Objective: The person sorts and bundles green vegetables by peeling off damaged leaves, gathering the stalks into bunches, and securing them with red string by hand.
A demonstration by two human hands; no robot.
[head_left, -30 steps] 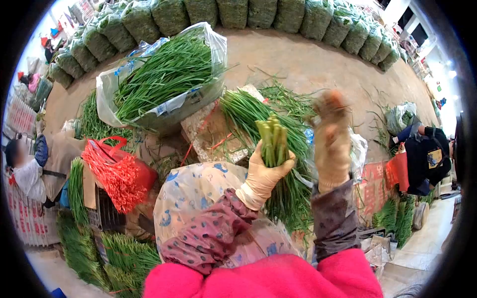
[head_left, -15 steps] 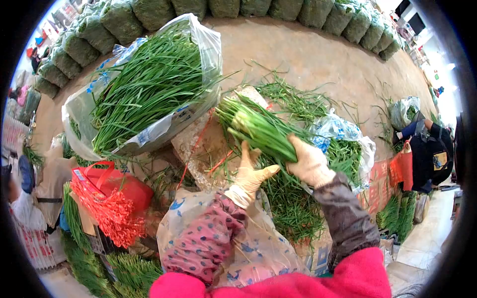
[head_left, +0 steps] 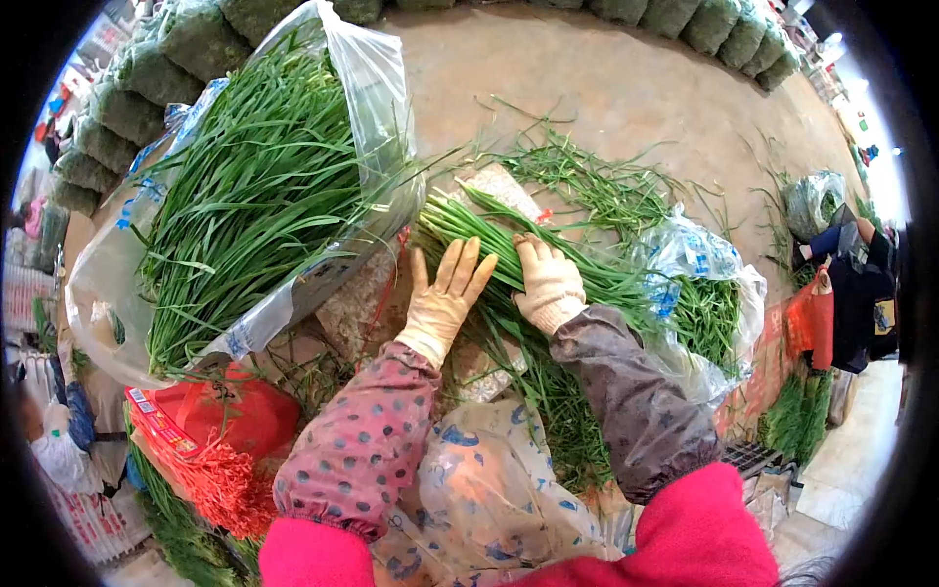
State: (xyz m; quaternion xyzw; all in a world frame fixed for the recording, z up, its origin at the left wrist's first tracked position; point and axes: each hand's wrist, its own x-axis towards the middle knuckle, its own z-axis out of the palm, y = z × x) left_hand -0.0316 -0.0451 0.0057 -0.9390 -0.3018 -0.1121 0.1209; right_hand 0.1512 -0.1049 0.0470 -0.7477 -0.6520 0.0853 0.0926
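A bunch of green garlic chives (head_left: 458, 221) lies across a pale, worn board (head_left: 504, 189), its cut stalk ends toward the left. My right hand (head_left: 550, 286), in a cream glove, is over the bunch with its fingers curled down on the stalks. Beside it my left hand (head_left: 442, 301), also gloved, has its fingers spread, the tips at the near edge of the stalks; it holds nothing. Loose leaves (head_left: 577, 430) lie under and near my right forearm. A red string (head_left: 380, 292) runs along the board left of my left hand.
At left a large open plastic bag (head_left: 377, 108) is full of chives (head_left: 264, 196). Below it sit a red bag (head_left: 259, 406) and a bundle of red ties (head_left: 225, 489). A smaller bag of greens (head_left: 719, 313) stands right. Full sacks (head_left: 709, 24) line the back.
The bunch has been lowered from the air onto the board. My right hand has moved from beneath its right side to on top, and my left hand has shifted left, fingers spread.
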